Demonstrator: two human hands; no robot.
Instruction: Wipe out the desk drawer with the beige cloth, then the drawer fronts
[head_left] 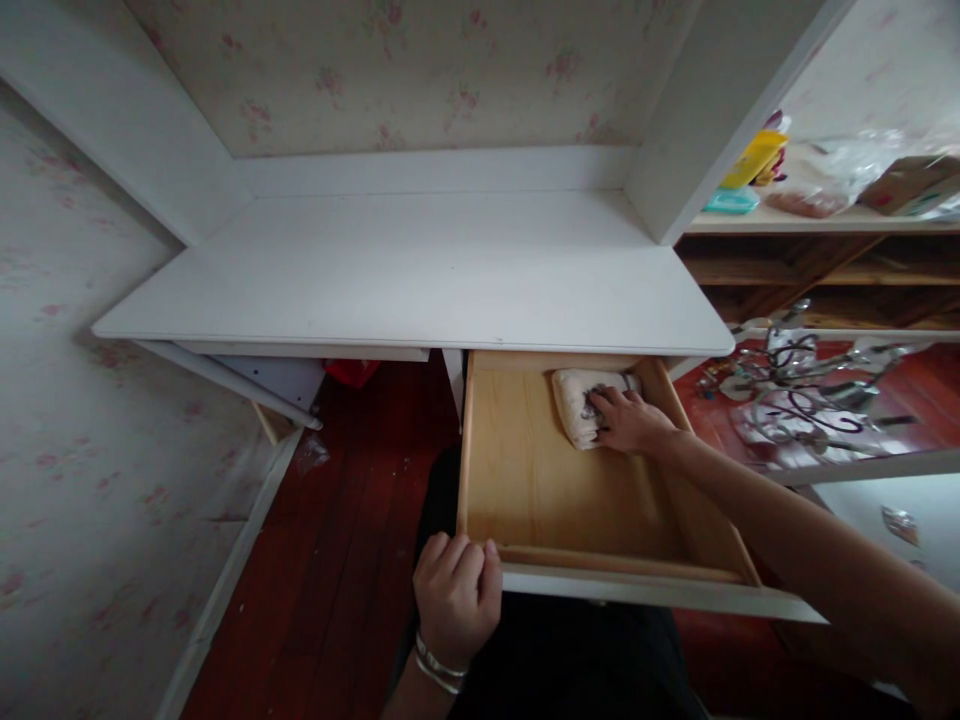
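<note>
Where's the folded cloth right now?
In the head view, the folded cloth lies at the back right of the open drawer, under the right hand.

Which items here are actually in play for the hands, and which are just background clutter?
In play:
- drawer, pulled open; left hand grips its front edge
- folded cloth at the back of the drawer, under the right hand

Lying about:
- white desk
- shelf items at right
- metal wire piece on the floor
</note>
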